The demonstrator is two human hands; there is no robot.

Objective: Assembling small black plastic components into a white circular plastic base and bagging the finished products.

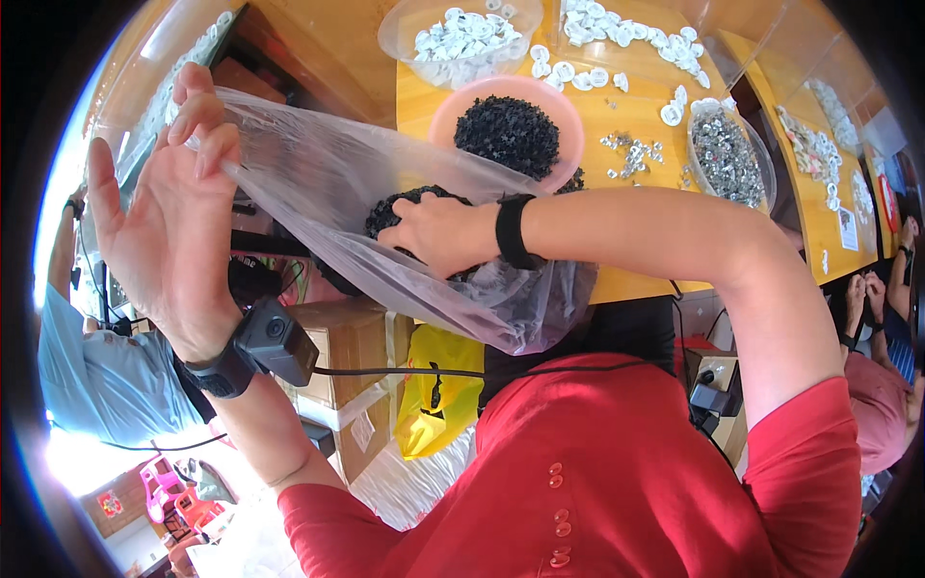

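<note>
With curled fingers, my left hand (178,207) holds up the rim of a clear plastic bag (318,178) at the left, its thumb standing apart. The bag stretches down to the right, across the table's near edge. Inside its mouth, my right hand (438,234) has its fingers bent into a heap of small black parts (390,214); the fingertips are partly hidden among them. Just beyond stands a pink bowl (438,120) filled with more such black parts (506,135).
On the wooden table (617,275) are a clear tub (395,34) of white round pieces, loose metal bits (633,154) and a clear container (766,178) of metal parts. A cardboard box (332,352) and a yellow bag (438,390) sit below. Other people work at both sides.
</note>
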